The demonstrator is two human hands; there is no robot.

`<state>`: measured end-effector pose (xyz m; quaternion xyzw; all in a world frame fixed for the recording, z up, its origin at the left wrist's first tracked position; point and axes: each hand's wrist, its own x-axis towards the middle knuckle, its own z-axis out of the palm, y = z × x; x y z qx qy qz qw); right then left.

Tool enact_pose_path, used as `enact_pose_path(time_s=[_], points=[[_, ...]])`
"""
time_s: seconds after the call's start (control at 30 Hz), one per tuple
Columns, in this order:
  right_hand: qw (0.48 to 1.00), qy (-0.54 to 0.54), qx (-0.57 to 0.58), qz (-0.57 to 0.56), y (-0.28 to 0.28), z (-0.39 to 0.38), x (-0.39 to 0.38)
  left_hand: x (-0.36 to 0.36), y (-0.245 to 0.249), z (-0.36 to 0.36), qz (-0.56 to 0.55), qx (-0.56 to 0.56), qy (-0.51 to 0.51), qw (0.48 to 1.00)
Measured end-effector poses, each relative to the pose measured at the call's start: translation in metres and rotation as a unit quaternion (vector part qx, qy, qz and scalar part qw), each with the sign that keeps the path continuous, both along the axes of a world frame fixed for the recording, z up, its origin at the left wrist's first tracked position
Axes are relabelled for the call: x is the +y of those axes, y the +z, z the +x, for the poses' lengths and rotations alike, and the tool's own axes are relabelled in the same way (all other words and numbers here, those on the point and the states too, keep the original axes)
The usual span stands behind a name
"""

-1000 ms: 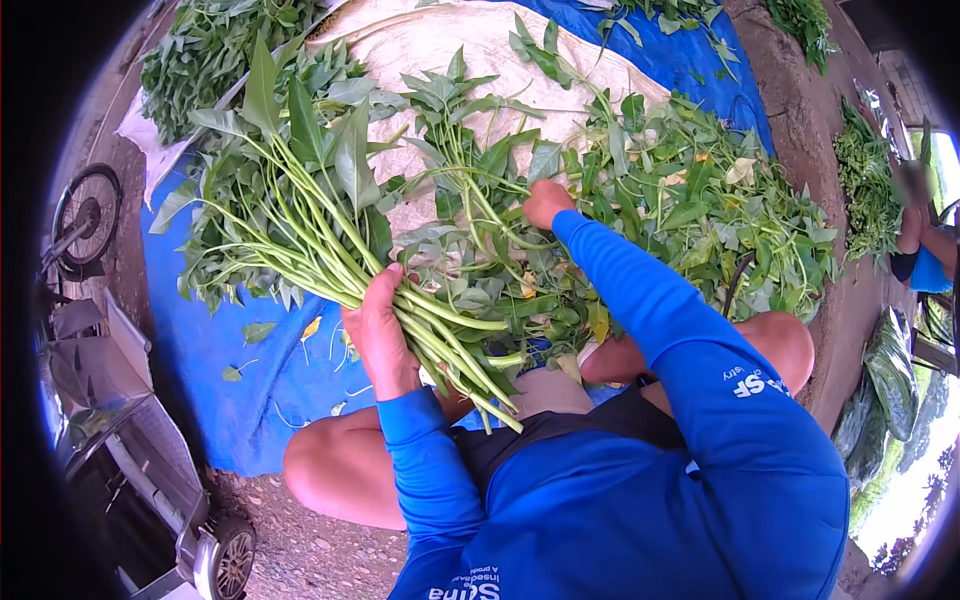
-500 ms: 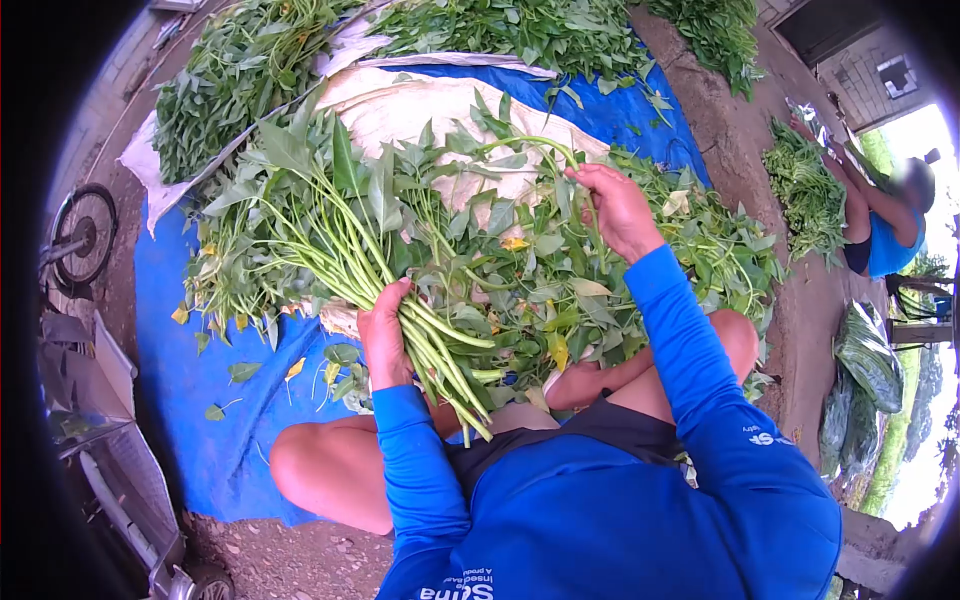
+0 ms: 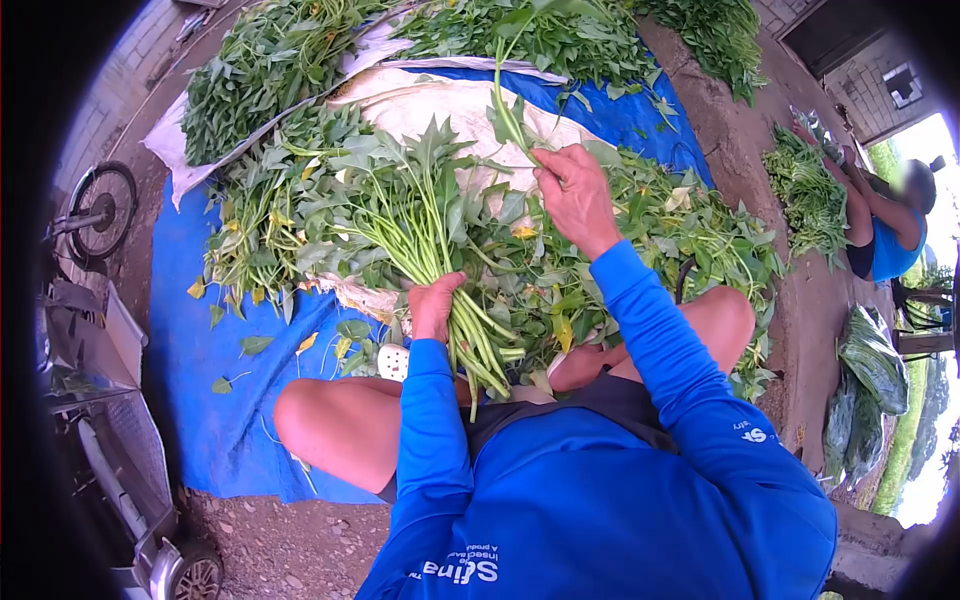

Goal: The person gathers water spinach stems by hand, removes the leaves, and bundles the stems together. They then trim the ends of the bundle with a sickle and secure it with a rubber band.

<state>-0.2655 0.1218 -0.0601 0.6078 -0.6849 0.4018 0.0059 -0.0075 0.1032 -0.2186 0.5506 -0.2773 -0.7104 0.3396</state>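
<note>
My left hand [image 3: 434, 306] is wrapped round a bundle of long green stems [image 3: 410, 235], with leaves fanning out at the top and cut ends pointing down at my lap. My right hand [image 3: 578, 192] pinches a leafy stem [image 3: 508, 110] that stands up from the fingers, to the right of the bundle and above it. Under and around both hands spreads a loose heap of leafy stems [image 3: 700, 235], some leaves yellow, on a whitish cloth [image 3: 400, 95] and a blue tarp [image 3: 230, 400].
Large piles of greens lie at the top left [image 3: 240, 95] and top centre [image 3: 540, 45]. At the right, another person [image 3: 895, 225] sits beside more greens [image 3: 805, 190]. A wheel [image 3: 100, 215] and a metal vehicle part [image 3: 115, 440] stand at the left.
The bundle and my left hand have shifted right and the bundle is more upright. My right hand has moved left, and its stem now points up instead of drooping.
</note>
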Motion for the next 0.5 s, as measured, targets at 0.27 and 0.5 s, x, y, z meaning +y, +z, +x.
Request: enact_pose_path(time_s=[0.27,0.5], points=[[0.895,0.051,-0.325,0.300,-0.113,0.083,0.031,0.018,0.006,-0.016,0.019,0.150,0.050,0.987],[0.756,-0.035,-0.508,0.412,-0.143,0.085,0.058,0.031,-0.043,-0.013,0.149,0.227,-0.054,0.961]])
